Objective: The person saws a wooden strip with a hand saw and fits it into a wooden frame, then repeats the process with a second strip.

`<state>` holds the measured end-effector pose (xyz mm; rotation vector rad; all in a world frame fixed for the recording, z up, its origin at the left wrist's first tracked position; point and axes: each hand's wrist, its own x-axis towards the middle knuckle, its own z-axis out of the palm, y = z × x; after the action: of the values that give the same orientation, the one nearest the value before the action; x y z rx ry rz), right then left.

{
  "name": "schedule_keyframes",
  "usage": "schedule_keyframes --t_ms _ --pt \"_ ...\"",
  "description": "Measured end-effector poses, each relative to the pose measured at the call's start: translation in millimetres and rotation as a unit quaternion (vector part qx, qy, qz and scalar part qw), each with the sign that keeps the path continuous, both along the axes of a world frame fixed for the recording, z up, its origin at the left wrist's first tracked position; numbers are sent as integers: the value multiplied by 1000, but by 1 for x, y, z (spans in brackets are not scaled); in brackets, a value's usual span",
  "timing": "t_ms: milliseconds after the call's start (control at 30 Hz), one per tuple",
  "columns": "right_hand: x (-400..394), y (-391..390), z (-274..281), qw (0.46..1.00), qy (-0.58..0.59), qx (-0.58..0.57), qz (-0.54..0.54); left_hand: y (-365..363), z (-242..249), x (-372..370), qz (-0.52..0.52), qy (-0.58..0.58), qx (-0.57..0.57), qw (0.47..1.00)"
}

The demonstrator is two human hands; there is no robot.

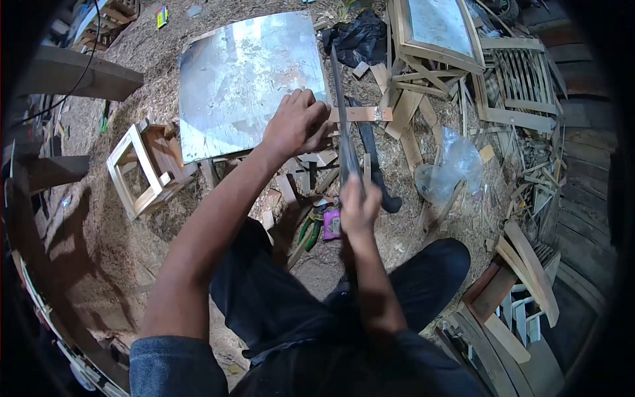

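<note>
My right hand [360, 204], slightly blurred, is wrapped round the handle end of a hand saw [344, 135]. The long, narrow blade points away from me, crossing a thin wooden strip [367, 114]. My left hand [299, 124] is closed, fingers curled, over the strip at the right edge of a low table with a worn metal sheet top [248, 86]. The strip juts out past that edge to the right, and my hand hides its left part. Whether the teeth have cut into the wood cannot be made out.
A pink tape measure [332, 225] and green-handled pliers [308, 231] lie on the shavings between my legs. A small wooden frame [142, 169] stands left. Clear plastic bags [453, 165], a black bag [360, 40], a framed panel [440, 30] and wood offcuts [407, 129] crowd the right.
</note>
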<state>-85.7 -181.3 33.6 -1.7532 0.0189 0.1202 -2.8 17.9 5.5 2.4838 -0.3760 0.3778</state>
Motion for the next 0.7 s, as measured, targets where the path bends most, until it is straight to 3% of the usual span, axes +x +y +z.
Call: schedule_keyframes --t_ms 100,267,333,533,700 --pt "11 1 -12 998 42 55 -2 3 1 2 16 -9 -8 1000" --pt "13 -3 -4 998 -7 -64 14 3 -3 3 11 -16 -11 1000" --pt "16 -2 -5 998 -18 -60 18 3 2 4 17 38 0 999" --pt "15 -3 -7 1000 2 -20 19 1 2 1 8 -10 -10 1000" --pt "-1 -7 -2 999 12 -26 23 0 3 -1 18 23 8 1000"
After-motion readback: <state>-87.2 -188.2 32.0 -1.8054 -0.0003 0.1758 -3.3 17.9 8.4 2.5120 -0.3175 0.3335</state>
